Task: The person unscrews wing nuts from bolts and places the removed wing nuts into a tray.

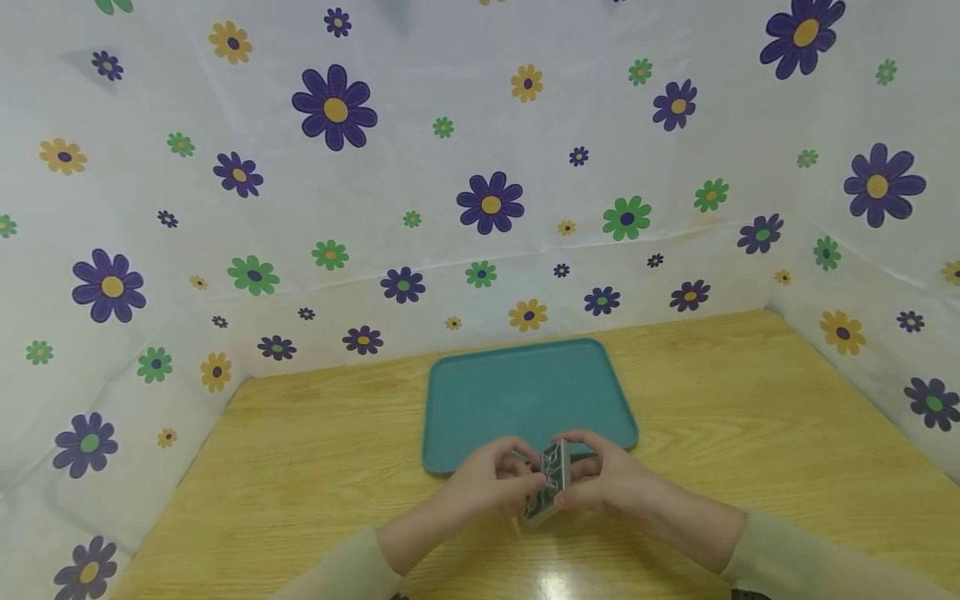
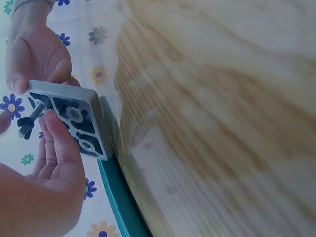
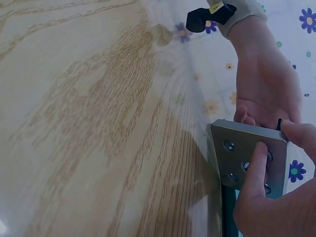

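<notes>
A grey metal plate [image 1: 555,475] with ribbed hollows and ring-shaped bosses stands tilted between both hands, over the near edge of a teal tray [image 1: 525,392]. My right hand [image 1: 618,479] grips it by its edges; in the right wrist view one finger [image 3: 256,163] presses its smooth, holed face [image 3: 232,158]. From the ribbed side sticks a dark wing bolt [image 2: 30,121]. My left hand [image 1: 498,479] reaches to that side, one finger [image 2: 55,126] by the bolt's shaft. The left thumb [image 2: 4,121] shows apart from the bolt's wings.
The tray lies on a wood-grain table [image 1: 322,467], bounded at the back and sides by a white flower-print cloth [image 1: 420,83]. A black fitting with a yellow mark [image 3: 212,15] sits at the left sleeve in the right wrist view.
</notes>
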